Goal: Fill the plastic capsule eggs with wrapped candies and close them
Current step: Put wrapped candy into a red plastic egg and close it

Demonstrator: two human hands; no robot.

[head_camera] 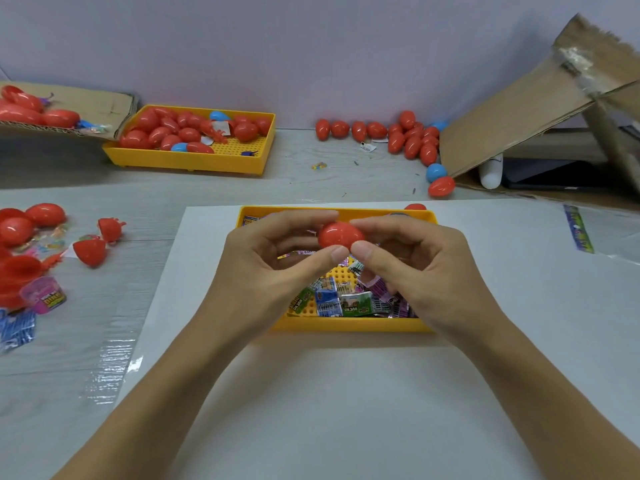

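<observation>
Over the near yellow tray (346, 325), two bare hands meet around one smooth red plastic egg (339, 234). The left hand (273, 268) has its grip pinching the egg from the left, thumb under and fingers over. The right hand (419, 268) pinches it the same way from the other side, and the two thumb tips almost touch below it. The egg looks closed and shiny. Under the hands, the tray holds small square wrapped candies (346, 299) in crinkly green, blue and purple paper, and its floor has rows of little bumps. The tray sits on a flat white sheet (346, 410) on the grey counter (69, 341). Farther back, another yellow tray (194, 162) is piled with round red eggs and a few blue ones. More red eggs (408, 136) lie loose beside a bent brown cardboard box (519, 109).
</observation>
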